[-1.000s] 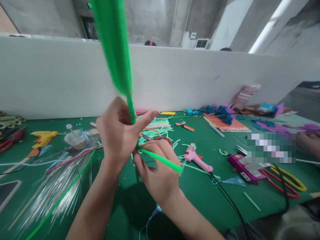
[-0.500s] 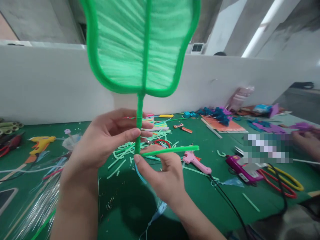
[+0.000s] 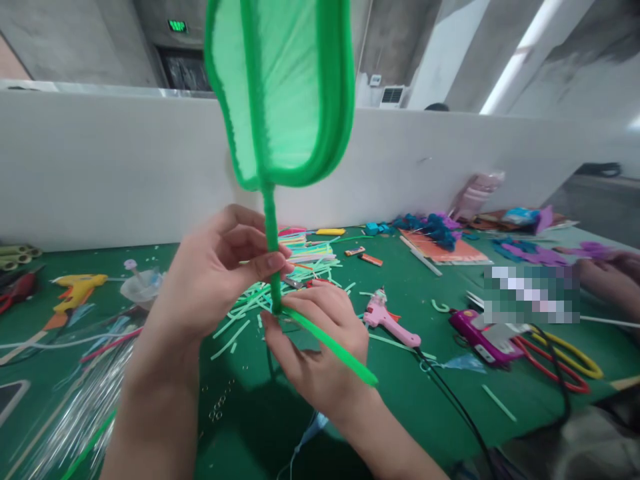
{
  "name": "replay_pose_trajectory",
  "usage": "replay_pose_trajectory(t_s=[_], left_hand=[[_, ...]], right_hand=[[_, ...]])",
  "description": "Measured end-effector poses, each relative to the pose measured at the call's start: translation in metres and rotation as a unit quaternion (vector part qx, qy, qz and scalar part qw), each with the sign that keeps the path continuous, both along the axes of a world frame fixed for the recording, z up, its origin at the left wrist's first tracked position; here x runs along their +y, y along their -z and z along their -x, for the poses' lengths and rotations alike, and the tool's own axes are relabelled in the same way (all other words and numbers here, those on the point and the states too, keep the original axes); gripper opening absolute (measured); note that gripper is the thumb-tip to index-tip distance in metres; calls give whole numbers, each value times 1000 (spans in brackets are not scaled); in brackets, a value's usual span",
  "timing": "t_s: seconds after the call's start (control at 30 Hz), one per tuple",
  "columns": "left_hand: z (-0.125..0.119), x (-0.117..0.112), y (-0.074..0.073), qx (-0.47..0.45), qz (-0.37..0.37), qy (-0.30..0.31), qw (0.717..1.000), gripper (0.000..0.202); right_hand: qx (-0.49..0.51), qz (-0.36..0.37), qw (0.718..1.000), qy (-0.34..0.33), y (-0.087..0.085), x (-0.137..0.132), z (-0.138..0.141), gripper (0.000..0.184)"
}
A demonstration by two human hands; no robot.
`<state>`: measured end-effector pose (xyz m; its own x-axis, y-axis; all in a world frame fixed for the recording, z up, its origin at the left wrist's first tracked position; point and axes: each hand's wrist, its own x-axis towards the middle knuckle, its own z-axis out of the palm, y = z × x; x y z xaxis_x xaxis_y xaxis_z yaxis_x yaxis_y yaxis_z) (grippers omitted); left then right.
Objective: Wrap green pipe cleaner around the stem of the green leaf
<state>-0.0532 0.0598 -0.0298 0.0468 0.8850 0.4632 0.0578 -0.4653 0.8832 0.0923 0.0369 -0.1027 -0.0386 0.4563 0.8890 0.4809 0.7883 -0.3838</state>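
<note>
The left hand's (image 3: pixel 215 283) grip is closed on the green stem (image 3: pixel 271 220), held nearly upright above the worktop (image 3: pixel 235 440) beneath a leaf-shaped panel (image 3: pixel 293 100); the right hand (image 3: pixel 317 373) pinches its lower end, where a green strip (image 3: pixel 333 345) branches off (slanting across that hand). Winding seems in hand; the next turn likely calls for a steady stem and taut strip.

For the leaf (image 3: pixel 293 100), stands upright above the table (image 3: pixel 400 433), turned partly edge-on, top out of view; has a fuzzy green rim and midrib around paler panels. For the stem (image 3: pixel 271 220), runs nearly vertical below, wrapped green, pinched by the left fingers (image 3: pixel 260 268). For the green strip (image 3: pixel 330 345), slants down rightward from the stem's foot across the right hand (image 3: pixel 323 375).
</note>
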Motion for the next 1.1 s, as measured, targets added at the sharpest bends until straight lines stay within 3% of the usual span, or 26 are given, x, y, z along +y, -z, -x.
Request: replay_pose_trajectory(t_s=[0.37, 0.57, 0.67, 0.77, 0.83, 0.93, 1.1], left_hand=[[-12, 1, 1, 36, -36, -73, 996, 31], [-16, 0, 4, 78, -58, -122, 988, 18], [-12, -1, 3, 80, -24, -71, 994, 18], [-4, -3, -1, 63, 43, 49, 996, 19], [2, -5, -2, 40, 76, 97, 992, 25], [6, -3, -1, 9, 69, 90, 993, 17], [-2, 3, 5, -3, 13, 73, 997, 10]], right_hand=[[2, 19, 999, 27, 2, 1, 2, 7], [-2, 31, 999, 10, 6, 3, 3, 3], [14, 69, 997, -23, 4, 2, 0, 9], [37, 104, 992, -69, -1, -1, -4, 12], [50, 118, 986, -104, -5, -4, -6, 15], [48, 128, 982, -132, -9, -5, -10, 19], [6, 78, 995, -60, -7, -2, -10, 9]])
